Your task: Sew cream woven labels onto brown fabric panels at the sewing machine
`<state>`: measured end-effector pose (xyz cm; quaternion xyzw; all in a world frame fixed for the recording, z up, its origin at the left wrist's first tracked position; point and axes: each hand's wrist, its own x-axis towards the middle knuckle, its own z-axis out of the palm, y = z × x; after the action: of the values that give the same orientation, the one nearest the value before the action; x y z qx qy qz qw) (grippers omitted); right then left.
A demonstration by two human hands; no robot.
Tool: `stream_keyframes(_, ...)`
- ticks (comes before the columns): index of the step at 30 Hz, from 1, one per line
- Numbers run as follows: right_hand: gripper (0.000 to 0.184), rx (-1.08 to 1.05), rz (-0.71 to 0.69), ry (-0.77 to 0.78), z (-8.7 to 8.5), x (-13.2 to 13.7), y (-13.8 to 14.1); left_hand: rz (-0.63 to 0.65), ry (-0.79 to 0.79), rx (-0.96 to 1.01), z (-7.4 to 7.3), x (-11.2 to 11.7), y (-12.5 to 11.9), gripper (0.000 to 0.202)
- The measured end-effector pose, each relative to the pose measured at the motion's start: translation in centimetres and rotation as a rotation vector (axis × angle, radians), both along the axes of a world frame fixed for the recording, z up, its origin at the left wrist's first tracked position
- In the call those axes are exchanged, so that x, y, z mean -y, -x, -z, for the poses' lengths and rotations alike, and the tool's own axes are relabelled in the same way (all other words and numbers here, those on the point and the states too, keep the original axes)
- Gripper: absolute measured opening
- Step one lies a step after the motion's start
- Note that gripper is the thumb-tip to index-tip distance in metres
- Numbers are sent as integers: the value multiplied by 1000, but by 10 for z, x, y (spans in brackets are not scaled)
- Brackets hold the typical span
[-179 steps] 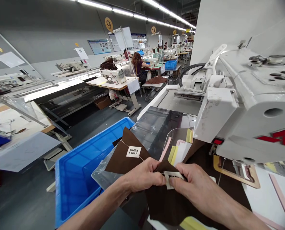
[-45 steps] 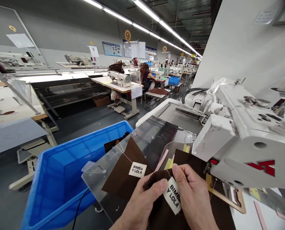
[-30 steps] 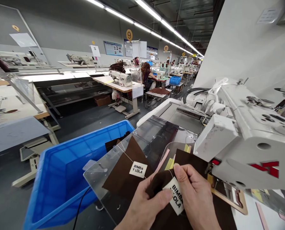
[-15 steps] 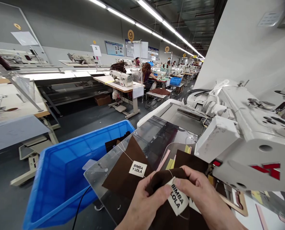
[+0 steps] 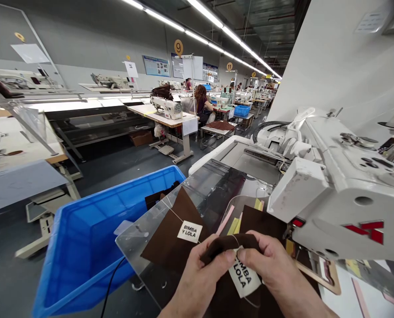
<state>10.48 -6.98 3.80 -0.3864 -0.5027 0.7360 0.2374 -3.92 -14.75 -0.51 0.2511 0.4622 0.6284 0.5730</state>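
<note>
Between my two hands is a folded piece of dark brown fabric (image 5: 228, 242) with a white label (image 5: 245, 278) lettered BIMBA Y LOLA. My left hand (image 5: 202, 271) is closed on the fabric from the left, its thumb at the label's upper edge. From the right, my right hand (image 5: 271, 263) grips the same piece, thumb on the label beside the other thumb. A pale thread runs over the fold and another loops below the label. To the left, a second brown piece (image 5: 164, 229) with a like label (image 5: 189, 231) lies flat on the clear plastic table.
A blue bin (image 5: 81, 238) stands left of the clear table (image 5: 140, 221), with dark pieces at its far end. The white sewing machine (image 5: 342, 190) rises close on my right. Farther off, a person (image 5: 202, 104) sits among sewing tables.
My thumbs have come closer together at the label's upper edge, the right one shifting slightly. Both hands keep hold of the fabric, and the view has moved a little.
</note>
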Motion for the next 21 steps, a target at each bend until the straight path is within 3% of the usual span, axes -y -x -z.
stream_keyframes(9,30,-31,7,33,-5,0,2,-22,46,-49,0,-2,-1,34)
stream_keyframes(15,27,27,19,-11,1,0,2,-3,22,-255,3,1,3,39)
stream_keyframes(21,28,74,7,-39,8,-3,1,-2,46,-235,2,2,2,39)
